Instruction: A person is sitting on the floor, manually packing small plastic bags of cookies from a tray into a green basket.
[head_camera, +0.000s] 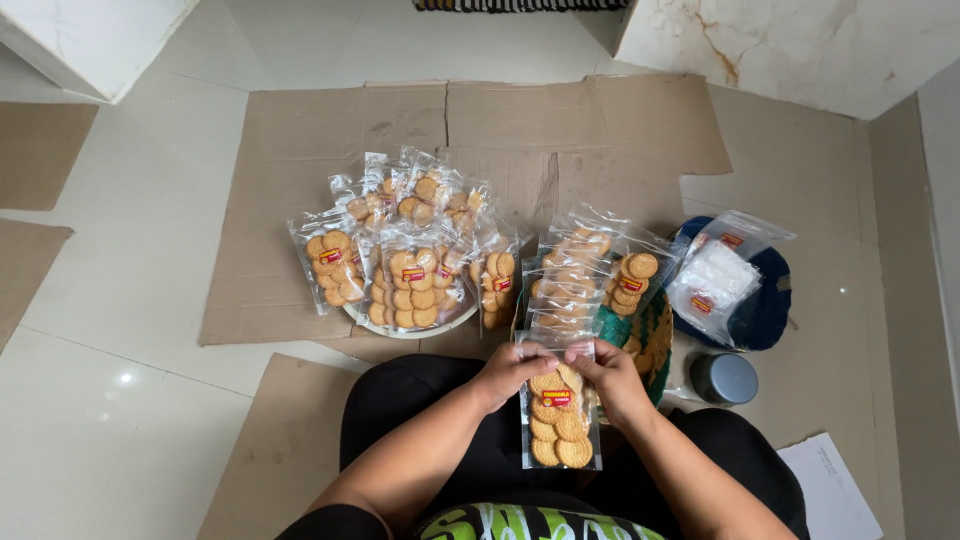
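A large sheet of flattened brown cardboard (300, 170) lies on the pale tiled floor ahead of both hands, reaching well beyond them. On it, ahead and to the left of the left hand, sits a round white plate (410, 328) heaped with clear plastic packets of round golden biscuits (410, 280), each with a small red and yellow label. Straight ahead of the hands, and close to them, a second row of filled biscuit packets (585, 275) stands in a green woven basket (655, 340). Ahead and to the right of the right hand rests a dark blue round tray (765, 305) carrying a stack of empty clear bags (715, 275); nearer, just to the right of that hand, stands a small grey round lidded pot (724, 378).

The clear packet of round biscuits (560, 425) in hand hangs over the person's lap, its long axis running from the fingers back toward the body, open top edge farthest from the person. The left hand (510, 372) pinches the top left corner, fingers closed on the plastic; the right hand (612, 378) pinches the top right corner the same way. Both hands sit at equal reach on that upper edge, almost touching each other, with the biscuits all lying below them.
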